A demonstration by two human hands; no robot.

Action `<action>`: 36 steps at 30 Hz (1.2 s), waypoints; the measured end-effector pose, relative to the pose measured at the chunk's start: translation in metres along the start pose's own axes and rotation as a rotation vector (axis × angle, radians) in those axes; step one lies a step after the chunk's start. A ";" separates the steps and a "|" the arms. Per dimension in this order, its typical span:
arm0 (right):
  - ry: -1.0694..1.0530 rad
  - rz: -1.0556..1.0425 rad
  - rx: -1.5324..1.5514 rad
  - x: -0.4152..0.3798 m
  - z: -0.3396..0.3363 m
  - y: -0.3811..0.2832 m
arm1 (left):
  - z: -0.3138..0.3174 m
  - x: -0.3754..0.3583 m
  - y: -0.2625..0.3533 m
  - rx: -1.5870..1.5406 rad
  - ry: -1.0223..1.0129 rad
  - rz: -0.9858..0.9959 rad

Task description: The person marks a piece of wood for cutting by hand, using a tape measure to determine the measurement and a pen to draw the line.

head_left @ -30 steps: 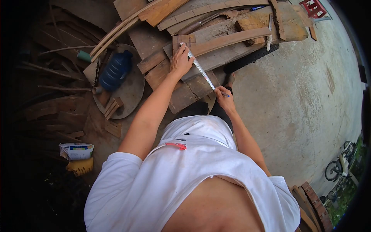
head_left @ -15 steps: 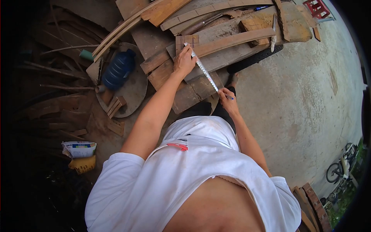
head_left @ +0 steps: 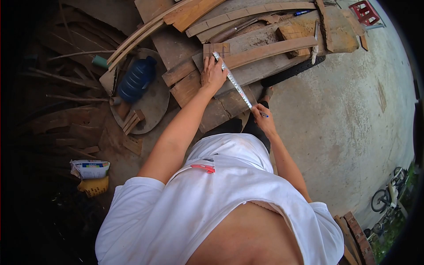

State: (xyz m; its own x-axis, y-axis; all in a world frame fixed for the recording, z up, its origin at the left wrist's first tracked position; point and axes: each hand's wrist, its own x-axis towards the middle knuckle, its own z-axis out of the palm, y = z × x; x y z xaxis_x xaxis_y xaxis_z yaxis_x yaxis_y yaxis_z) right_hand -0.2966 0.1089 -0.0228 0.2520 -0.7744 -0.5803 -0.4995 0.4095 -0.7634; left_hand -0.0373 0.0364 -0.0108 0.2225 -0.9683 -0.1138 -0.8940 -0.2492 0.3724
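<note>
A white measuring tape (head_left: 237, 85) stretches diagonally between my two hands. Its upper end lies at the end of a curved wooden piece (head_left: 274, 51), where my left hand (head_left: 213, 76) pinches it against the wood. The lower part of the tape runs to my right hand (head_left: 264, 120), closed around it just in front of my body. A pen with a blue end (head_left: 263, 115) sticks out from those same right fingers. Just beyond my left fingertips lies a small wooden block (head_left: 217, 49) with dark marks on it.
Boards and a long curved strip with marks (head_left: 251, 9) lie across the work surface. A blue water jug (head_left: 137, 79) stands at left on a round slab (head_left: 152, 119). Concrete floor (head_left: 327, 123) spreads to the right, with a red plastic stool (head_left: 365, 12) at the far corner.
The view has shifted slightly, moving the scene a little down and right. My left fingers look more spread beside the tape; both hands stay on it.
</note>
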 end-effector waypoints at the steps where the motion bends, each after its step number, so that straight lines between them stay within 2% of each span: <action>1: -0.047 0.074 0.010 -0.002 -0.001 -0.005 | -0.002 0.001 0.000 0.002 0.003 -0.004; 2: -0.051 0.072 0.009 -0.001 -0.001 -0.004 | -0.002 0.001 0.001 0.004 0.002 0.012; 4: 0.113 -0.246 -0.204 0.002 -0.003 0.000 | -0.003 0.003 0.001 0.007 0.005 0.027; 5: 0.111 -0.249 -0.204 0.005 -0.004 0.001 | -0.002 0.003 0.002 0.005 0.014 0.030; 7: 0.295 -0.300 -0.124 0.013 -0.006 -0.004 | -0.004 0.002 0.002 0.006 0.024 0.032; 9: 0.266 -0.262 -0.139 0.032 -0.010 -0.014 | -0.005 0.001 0.003 -0.008 0.027 0.034; 11: 0.319 -0.386 0.163 0.050 -0.003 -0.034 | -0.003 0.000 0.002 -0.005 0.042 0.043; 14: 0.299 -0.490 0.197 0.079 0.008 -0.067 | -0.006 0.001 0.003 -0.018 0.049 0.045; 17: 0.233 -0.509 0.257 0.095 0.020 -0.095 | -0.016 -0.001 0.010 -0.020 0.034 0.017; 22: 0.204 -0.596 0.165 0.108 0.033 -0.109 | -0.013 -0.003 0.009 0.015 0.041 -0.010; 24: 0.198 -0.607 0.155 0.112 0.036 -0.110 | -0.010 -0.003 0.008 0.095 0.128 0.034; 29: 0.160 -0.620 0.151 0.118 0.041 -0.114 | -0.010 -0.003 0.010 0.105 0.113 0.002; 36: 0.244 -0.710 0.092 0.127 0.053 -0.116 | -0.013 -0.003 0.011 0.134 0.083 -0.013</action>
State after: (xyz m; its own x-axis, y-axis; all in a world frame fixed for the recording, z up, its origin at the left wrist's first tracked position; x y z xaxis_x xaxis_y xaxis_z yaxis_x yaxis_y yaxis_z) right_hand -0.1629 -0.0118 -0.0230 0.2918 -0.9475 0.1311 -0.2115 -0.1976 -0.9572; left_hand -0.0430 0.0359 0.0053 0.2611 -0.9645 -0.0396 -0.9334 -0.2627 0.2446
